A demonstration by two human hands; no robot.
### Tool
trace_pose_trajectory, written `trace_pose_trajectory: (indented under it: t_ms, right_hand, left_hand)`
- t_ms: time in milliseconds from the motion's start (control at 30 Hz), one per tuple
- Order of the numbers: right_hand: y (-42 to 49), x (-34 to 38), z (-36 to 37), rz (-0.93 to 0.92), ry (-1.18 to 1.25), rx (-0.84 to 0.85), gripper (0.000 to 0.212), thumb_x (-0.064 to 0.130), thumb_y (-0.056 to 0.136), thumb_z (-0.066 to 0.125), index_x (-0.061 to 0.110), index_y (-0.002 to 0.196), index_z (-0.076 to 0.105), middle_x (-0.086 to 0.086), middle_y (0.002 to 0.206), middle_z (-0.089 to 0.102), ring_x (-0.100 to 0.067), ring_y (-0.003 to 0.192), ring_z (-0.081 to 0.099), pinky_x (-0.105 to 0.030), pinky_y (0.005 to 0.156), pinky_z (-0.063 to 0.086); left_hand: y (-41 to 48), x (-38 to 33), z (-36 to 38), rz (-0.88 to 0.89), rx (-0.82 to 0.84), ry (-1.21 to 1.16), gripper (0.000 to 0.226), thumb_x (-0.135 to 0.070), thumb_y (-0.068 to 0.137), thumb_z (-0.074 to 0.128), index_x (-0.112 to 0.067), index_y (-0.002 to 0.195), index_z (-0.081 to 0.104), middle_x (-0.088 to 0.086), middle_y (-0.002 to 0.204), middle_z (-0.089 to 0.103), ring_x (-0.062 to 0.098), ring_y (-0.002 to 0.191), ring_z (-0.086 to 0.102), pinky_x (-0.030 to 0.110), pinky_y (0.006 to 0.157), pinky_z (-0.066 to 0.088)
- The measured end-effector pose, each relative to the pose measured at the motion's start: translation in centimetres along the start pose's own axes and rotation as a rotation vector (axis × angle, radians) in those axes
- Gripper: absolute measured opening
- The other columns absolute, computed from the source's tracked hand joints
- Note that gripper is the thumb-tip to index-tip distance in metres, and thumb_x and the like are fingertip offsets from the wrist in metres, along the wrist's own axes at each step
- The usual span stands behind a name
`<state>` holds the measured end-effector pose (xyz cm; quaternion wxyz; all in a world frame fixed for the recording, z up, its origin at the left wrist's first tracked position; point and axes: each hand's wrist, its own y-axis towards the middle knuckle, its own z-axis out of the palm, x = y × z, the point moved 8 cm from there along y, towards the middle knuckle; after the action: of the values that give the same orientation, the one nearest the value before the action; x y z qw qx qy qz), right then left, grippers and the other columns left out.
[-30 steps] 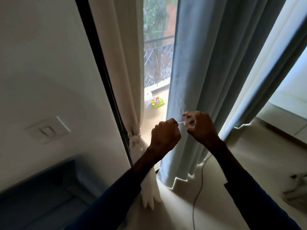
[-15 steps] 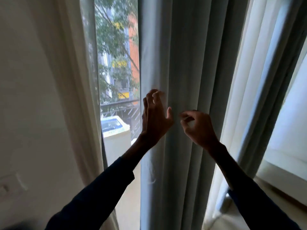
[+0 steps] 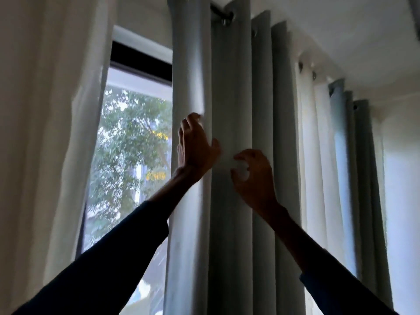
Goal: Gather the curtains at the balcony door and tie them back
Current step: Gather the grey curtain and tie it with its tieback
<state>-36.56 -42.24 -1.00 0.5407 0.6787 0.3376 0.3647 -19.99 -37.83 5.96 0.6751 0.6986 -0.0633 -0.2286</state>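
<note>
Against curtain (image 3: pixel 231 87): left hand (image 3: pixel 195 146) pressing, right hand (image 3: pixel 254 178) curled

You're in a lived-in home room, grey eyelet curtains (image 3: pixel 231 87) on a metal rod (image 3: pixel 219 10) ahead of you, cream curtain (image 3: pixel 45 110) at left, tall dark-framed glazing (image 3: pixel 138 73) between, leafy tree (image 3: pixel 127 137) far outside, white ceiling (image 3: pixel 341 30) above.
</note>
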Motion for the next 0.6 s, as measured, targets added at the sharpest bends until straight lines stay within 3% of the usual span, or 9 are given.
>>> trace_pose_trajectory:
  t_ms: [100,200,300,433,600]
  right_hand:
    - [5.5,-1.3,-0.2,0.014,-0.069,-0.07,0.049,0.026,0.083,0.078,0.009,0.126,0.061,-0.012,0.139,0.048,-0.026,0.134,0.041,-0.022,0.105,0.031]
    - [10.5,-2.4,-0.2,0.0,-0.068,-0.11,0.055,0.032,0.084,0.077,0.008,0.128,0.057,-0.012,0.136,0.049,-0.027,0.128,0.045,-0.015,0.093,0.026]
    - [14.5,-4.0,0.4,0.007,-0.023,-0.104,0.062,0.036,0.085,0.076,0.008,0.134,0.05,-0.009,0.134,0.05,-0.025,0.122,0.05,-0.019,0.091,0.031]
    - [18.6,-4.9,1.1,-0.004,0.09,-0.104,0.071,0.035,0.086,0.075,0.008,0.141,0.039,-0.011,0.138,0.052,-0.025,0.122,0.054,-0.022,0.093,0.035]
    - [24.0,-5.3,-0.1,-0.042,0.247,-0.239,0.064,0.029,0.089,0.072,0.008,0.138,0.037,-0.012,0.129,0.058,-0.028,0.112,0.061,-0.025,0.082,0.039]
  left_hand:
    - [4.7,-0.6,0.9,0.015,-0.028,-0.046,0.068,-0.028,0.064,0.064,-0.01,0.126,0.041,0.011,0.116,0.056,0.034,0.103,0.058,0.034,0.072,0.045]
    - [8.6,-1.5,1.3,0.044,-0.056,-0.03,0.067,-0.027,0.067,0.065,-0.008,0.125,0.04,0.014,0.111,0.06,0.035,0.096,0.063,0.032,0.067,0.041]
    - [11.9,-2.5,2.0,0.081,-0.089,0.035,0.068,-0.029,0.074,0.065,-0.002,0.13,0.038,0.02,0.115,0.061,0.042,0.101,0.062,0.034,0.07,0.04]
    - [14.2,-4.6,2.7,0.123,-0.099,0.314,0.083,-0.033,0.087,0.058,0.004,0.15,0.019,0.029,0.136,0.047,0.048,0.122,0.048,0.051,0.098,0.04]
    - [16.3,-8.1,2.0,0.299,-0.228,0.618,0.081,-0.027,0.089,0.056,0.007,0.151,0.017,0.033,0.127,0.05,0.05,0.11,0.053,0.053,0.091,0.043]
